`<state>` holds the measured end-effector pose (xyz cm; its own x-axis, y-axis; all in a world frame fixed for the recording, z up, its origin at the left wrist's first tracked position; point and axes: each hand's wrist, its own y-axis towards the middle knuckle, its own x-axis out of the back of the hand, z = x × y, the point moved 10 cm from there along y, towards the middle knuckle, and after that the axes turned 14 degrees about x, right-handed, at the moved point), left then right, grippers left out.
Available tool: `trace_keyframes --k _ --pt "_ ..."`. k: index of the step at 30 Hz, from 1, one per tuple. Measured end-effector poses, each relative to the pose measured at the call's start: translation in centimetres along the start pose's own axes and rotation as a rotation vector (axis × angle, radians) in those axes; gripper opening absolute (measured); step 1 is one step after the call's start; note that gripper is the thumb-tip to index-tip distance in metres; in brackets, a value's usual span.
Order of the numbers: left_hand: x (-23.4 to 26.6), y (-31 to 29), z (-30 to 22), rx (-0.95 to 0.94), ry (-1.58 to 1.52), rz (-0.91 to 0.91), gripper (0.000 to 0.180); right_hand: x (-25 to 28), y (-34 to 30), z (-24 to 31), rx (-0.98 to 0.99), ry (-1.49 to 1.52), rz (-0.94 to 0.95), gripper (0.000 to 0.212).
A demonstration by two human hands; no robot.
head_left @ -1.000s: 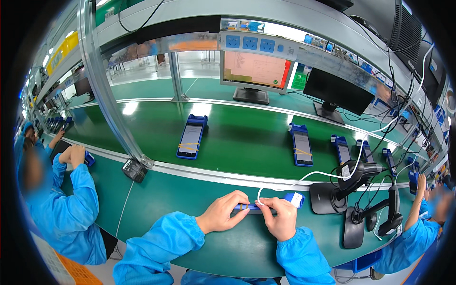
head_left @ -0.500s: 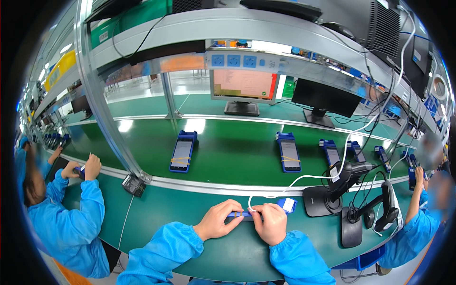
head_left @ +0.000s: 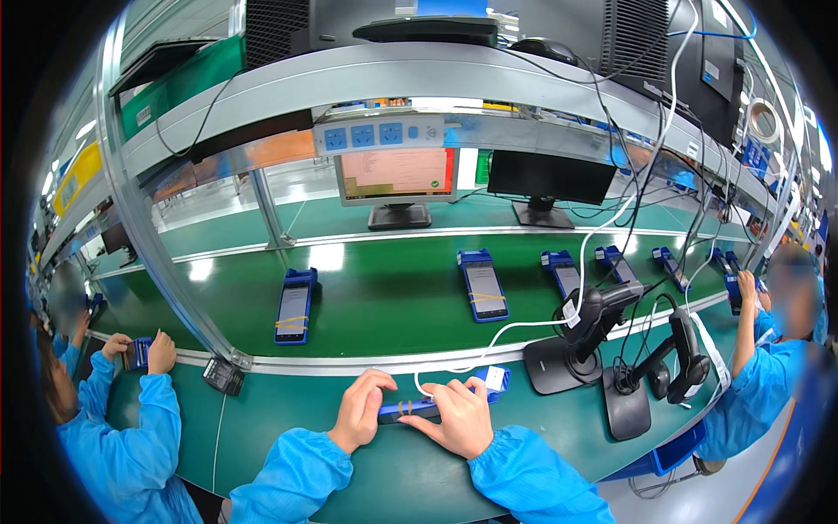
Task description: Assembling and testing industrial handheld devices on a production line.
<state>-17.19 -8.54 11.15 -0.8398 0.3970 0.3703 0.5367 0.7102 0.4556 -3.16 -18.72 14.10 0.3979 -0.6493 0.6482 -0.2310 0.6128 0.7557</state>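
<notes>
A blue handheld payment terminal (head_left: 410, 408) with a tan rubber band round it lies on its side on the green bench in front of me. My left hand (head_left: 360, 412) is curled at the terminal's left end, its thumb against it. My right hand (head_left: 460, 417) grips the terminal's middle, thumb along the near side and fingers over the top. A white cable (head_left: 497, 336) loops down to the terminal's upper edge beside my right fingers. Whether its plug sits in the terminal is hidden. The terminal's right end, with a white label, shows past my right hand.
On the green conveyor beyond lie several similar terminals (head_left: 484, 293). Two scanners on stands, one nearer (head_left: 627, 410) and one farther (head_left: 554, 371), are at right. A metal post (head_left: 166, 210) rises at left, a small black box (head_left: 223, 377) by its foot. Co-workers sit on both sides.
My view has swung to the right. My right hand has gone from pinching at the cable's end to gripping the terminal's sides. My left fingers have shifted toward its left end.
</notes>
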Motion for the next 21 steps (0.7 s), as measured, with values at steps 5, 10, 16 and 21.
trace_keyframes --k 5,10,16,21 --pt "1.2 0.5 1.6 0.079 -0.019 -0.067 0.038 0.2 -0.2 -1.0 0.024 0.033 -0.047 0.058" --pt "1.3 0.7 2.2 0.126 -0.023 -0.113 0.041 1.7 -0.3 -2.9 0.059 -0.021 -0.090 0.057" --pt "1.4 0.7 2.0 0.131 -0.007 -0.108 0.039 3.2 -0.7 -6.6 -0.037 -0.098 -0.063 0.056" --pt "1.2 0.8 1.9 0.144 -0.019 -0.107 0.039 4.2 -1.3 -9.0 -0.080 -0.178 -0.071 0.056"
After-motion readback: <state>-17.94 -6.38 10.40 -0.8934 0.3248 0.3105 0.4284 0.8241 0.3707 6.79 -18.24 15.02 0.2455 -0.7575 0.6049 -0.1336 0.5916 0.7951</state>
